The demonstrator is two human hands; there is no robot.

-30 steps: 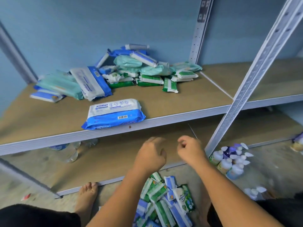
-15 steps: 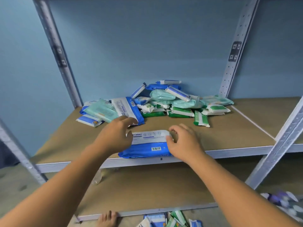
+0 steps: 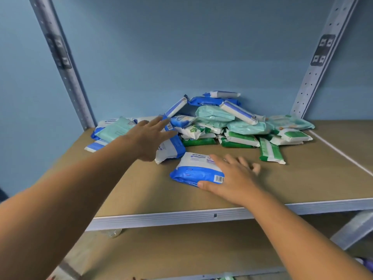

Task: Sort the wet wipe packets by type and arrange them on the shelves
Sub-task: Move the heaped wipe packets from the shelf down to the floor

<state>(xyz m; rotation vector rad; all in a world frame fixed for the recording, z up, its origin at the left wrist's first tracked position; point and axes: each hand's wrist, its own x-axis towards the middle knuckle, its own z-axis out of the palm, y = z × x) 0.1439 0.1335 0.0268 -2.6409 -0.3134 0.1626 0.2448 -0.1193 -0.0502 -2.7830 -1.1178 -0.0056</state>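
The right grip (image 3: 232,178), a bare hand, lies flat on the right end of a blue-and-white packet (image 3: 195,170) in the middle of the frame. Its fingers are straight and spread, blurred at the tips, and reach past the packet onto the shelf (image 3: 282,190). The thumb runs along the packet's near edge. The packet lies flat on the brown shelf board, well back from the front rail and just in front of the pile (image 3: 222,122).

The left grip (image 3: 148,138) is left of centre, with its fingers spread wide and straight and holding nothing. It hangs over a second blue-and-white packet (image 3: 170,148) that leans at the left front of the pile. I cannot tell whether it touches that packet.

The pile sits at the back of the shelf against the blue wall (image 3: 181,47). It mixes blue-and-white, mint and green-and-white packets. One green packet (image 3: 270,152) lies at its right front, apart from the held packet. A mint packet (image 3: 117,128) lies at the left end on blue ones.

Grey uprights (image 3: 60,57) stand at the upper left and upper right. A lower shelf (image 3: 181,249) shows at the bottom of the frame.
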